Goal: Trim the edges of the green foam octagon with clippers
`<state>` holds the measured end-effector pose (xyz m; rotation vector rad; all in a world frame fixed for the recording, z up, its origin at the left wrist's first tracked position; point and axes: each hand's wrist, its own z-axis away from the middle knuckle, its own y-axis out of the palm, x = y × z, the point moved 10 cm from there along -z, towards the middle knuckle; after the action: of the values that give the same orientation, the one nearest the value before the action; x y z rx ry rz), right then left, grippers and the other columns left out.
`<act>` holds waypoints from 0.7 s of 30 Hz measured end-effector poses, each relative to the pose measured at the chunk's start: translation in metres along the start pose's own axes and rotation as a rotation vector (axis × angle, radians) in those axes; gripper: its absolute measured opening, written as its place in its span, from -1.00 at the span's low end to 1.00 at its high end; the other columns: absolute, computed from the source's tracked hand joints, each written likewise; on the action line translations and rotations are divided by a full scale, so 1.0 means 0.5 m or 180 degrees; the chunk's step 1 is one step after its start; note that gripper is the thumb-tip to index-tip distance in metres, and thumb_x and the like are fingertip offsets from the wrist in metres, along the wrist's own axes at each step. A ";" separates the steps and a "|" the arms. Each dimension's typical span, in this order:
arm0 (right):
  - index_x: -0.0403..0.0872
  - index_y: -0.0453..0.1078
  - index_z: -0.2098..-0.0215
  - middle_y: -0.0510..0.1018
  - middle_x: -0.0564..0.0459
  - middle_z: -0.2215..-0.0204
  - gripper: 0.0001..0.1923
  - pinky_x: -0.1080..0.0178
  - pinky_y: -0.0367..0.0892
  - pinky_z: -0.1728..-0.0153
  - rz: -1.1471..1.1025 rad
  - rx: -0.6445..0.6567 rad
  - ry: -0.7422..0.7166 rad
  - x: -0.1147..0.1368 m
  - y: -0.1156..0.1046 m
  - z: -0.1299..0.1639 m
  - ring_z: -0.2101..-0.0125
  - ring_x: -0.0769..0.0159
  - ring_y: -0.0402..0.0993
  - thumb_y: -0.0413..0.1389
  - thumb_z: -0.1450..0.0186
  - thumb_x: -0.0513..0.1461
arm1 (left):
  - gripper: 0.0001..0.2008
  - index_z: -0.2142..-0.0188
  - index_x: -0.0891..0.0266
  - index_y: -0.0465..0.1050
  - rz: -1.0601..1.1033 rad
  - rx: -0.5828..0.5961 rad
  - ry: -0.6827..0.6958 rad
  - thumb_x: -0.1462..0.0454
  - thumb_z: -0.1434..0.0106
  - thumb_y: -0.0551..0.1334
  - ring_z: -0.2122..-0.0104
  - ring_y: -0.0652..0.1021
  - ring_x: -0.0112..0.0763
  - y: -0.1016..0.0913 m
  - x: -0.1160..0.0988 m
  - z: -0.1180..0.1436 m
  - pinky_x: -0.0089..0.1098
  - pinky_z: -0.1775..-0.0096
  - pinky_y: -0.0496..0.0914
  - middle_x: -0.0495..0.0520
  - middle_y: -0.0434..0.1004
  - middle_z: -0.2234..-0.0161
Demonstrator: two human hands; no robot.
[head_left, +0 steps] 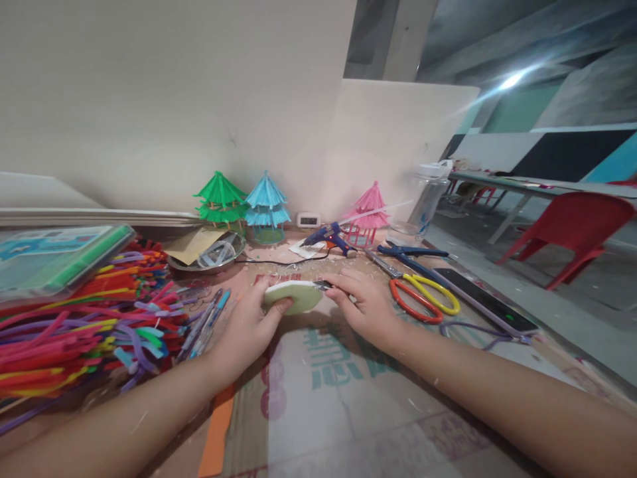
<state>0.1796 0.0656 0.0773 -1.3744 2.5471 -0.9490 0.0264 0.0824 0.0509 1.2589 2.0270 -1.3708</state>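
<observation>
Between the thumb and fingers of my left hand [253, 315] is a pale green, flat piece with a white edge [296, 297], held tilted above the cardboard sheet [323, 411]. My right hand [365, 305] is closed at the piece's right edge, pinching a small dark, metallic-looking object [323, 285]. Its tip meets or nearly meets that edge; most of it is hidden by my fingers, so its kind is unclear. Beyond my hands lies a blue glue gun [326, 234]. Scissors with red and yellow handles [423, 299] rest to the right of my right hand.
Colourful pipe cleaners [99, 318] and a plastic case [60, 259] fill the left side. Pens [206, 325] lie beside my left forearm. Green [221, 199], blue [267, 206] and pink [371, 209] roofed models stand behind. Pliers [411, 255], a phone [485, 302] and a bottle [425, 199] are right.
</observation>
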 end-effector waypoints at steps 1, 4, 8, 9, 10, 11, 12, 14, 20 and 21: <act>-0.08 0.47 0.17 0.48 0.00 0.49 -0.69 0.27 0.28 0.42 0.0006 0.0004 0.0008 -0.001 0.001 0.000 0.43 0.27 0.40 -0.07 -0.37 -0.13 | -0.85 0.28 0.21 0.32 0.0005 -0.0011 0.0004 0.19 -0.21 0.11 0.27 0.46 -0.29 0.000 0.001 0.000 -0.31 0.24 0.34 0.04 0.45 0.30; -0.08 0.47 0.16 0.47 0.01 0.49 -0.70 0.27 0.28 0.42 -0.0023 0.0034 -0.0018 0.002 0.002 0.001 0.43 0.28 0.40 -0.06 -0.37 -0.13 | -0.85 0.30 0.22 0.33 -0.0092 0.0007 0.0018 0.20 -0.21 0.10 0.28 0.46 -0.28 0.001 0.002 0.001 -0.32 0.26 0.34 0.04 0.46 0.32; -0.11 0.47 0.19 0.44 0.02 0.53 -0.67 0.28 0.26 0.45 0.0005 0.0074 -0.0160 0.017 0.001 -0.002 0.47 0.29 0.37 -0.09 -0.38 -0.13 | -0.86 0.30 0.21 0.33 -0.0335 0.0071 0.0138 0.21 -0.21 0.09 0.32 0.45 -0.31 0.003 -0.007 0.004 -0.34 0.28 0.32 0.01 0.45 0.36; -0.12 0.47 0.19 0.43 0.02 0.54 -0.66 0.28 0.25 0.46 0.0031 0.0087 -0.0191 0.020 0.000 -0.002 0.47 0.29 0.36 -0.10 -0.38 -0.13 | -0.87 0.31 0.21 0.33 -0.0392 0.0075 0.0178 0.22 -0.21 0.09 0.32 0.45 -0.31 0.003 -0.011 0.005 -0.34 0.27 0.31 0.01 0.45 0.36; -0.13 0.47 0.19 0.43 0.02 0.54 -0.65 0.28 0.25 0.46 0.0056 0.0087 -0.0219 0.023 -0.001 -0.003 0.48 0.30 0.35 -0.10 -0.39 -0.13 | -0.88 0.32 0.21 0.33 -0.0449 0.0078 0.0199 0.23 -0.21 0.09 0.33 0.44 -0.32 0.003 -0.013 0.006 -0.34 0.28 0.30 0.01 0.45 0.37; -0.13 0.47 0.18 0.42 0.02 0.54 -0.64 0.29 0.24 0.47 0.0080 0.0090 -0.0240 0.025 -0.002 -0.003 0.49 0.30 0.35 -0.11 -0.39 -0.12 | -0.89 0.33 0.22 0.33 -0.0502 0.0072 0.0203 0.23 -0.20 0.09 0.34 0.44 -0.32 0.003 -0.015 0.006 -0.35 0.29 0.30 0.01 0.44 0.38; -0.13 0.46 0.17 0.42 0.03 0.54 -0.64 0.29 0.23 0.47 0.0098 0.0097 -0.0253 0.026 -0.002 -0.003 0.49 0.31 0.34 -0.11 -0.39 -0.12 | -0.89 0.35 0.22 0.33 -0.0541 0.0064 0.0197 0.24 -0.20 0.09 0.35 0.43 -0.32 0.002 -0.015 0.006 -0.35 0.30 0.30 0.01 0.44 0.39; -0.12 0.46 0.16 0.42 0.03 0.54 -0.64 0.29 0.23 0.47 0.0120 0.0101 -0.0260 0.027 -0.002 -0.004 0.49 0.31 0.34 -0.11 -0.39 -0.12 | -0.89 0.37 0.22 0.32 -0.0594 0.0053 0.0178 0.24 -0.19 0.09 0.35 0.43 -0.30 0.001 -0.014 0.007 -0.35 0.31 0.30 0.02 0.43 0.40; -0.09 0.47 0.16 0.44 0.02 0.53 -0.65 0.29 0.24 0.46 0.0101 0.0041 -0.0258 0.026 -0.005 -0.003 0.48 0.30 0.35 -0.10 -0.38 -0.11 | -0.85 0.33 0.20 0.33 -0.0692 0.0033 0.0176 0.18 -0.23 0.08 0.33 0.44 -0.29 0.000 -0.005 0.010 -0.32 0.26 0.30 0.02 0.45 0.38; -0.09 0.47 0.16 0.44 0.02 0.53 -0.65 0.29 0.25 0.46 0.0106 0.0031 -0.0249 0.025 -0.005 -0.003 0.48 0.30 0.36 -0.10 -0.38 -0.11 | -0.85 0.34 0.20 0.33 -0.0686 0.0025 0.0184 0.18 -0.22 0.08 0.33 0.44 -0.29 0.000 -0.005 0.010 -0.33 0.26 0.29 0.02 0.45 0.37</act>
<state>0.1736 0.0554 0.0823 -1.3349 2.4968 -0.8829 0.0268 0.0768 0.0508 1.1213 2.2537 -1.4529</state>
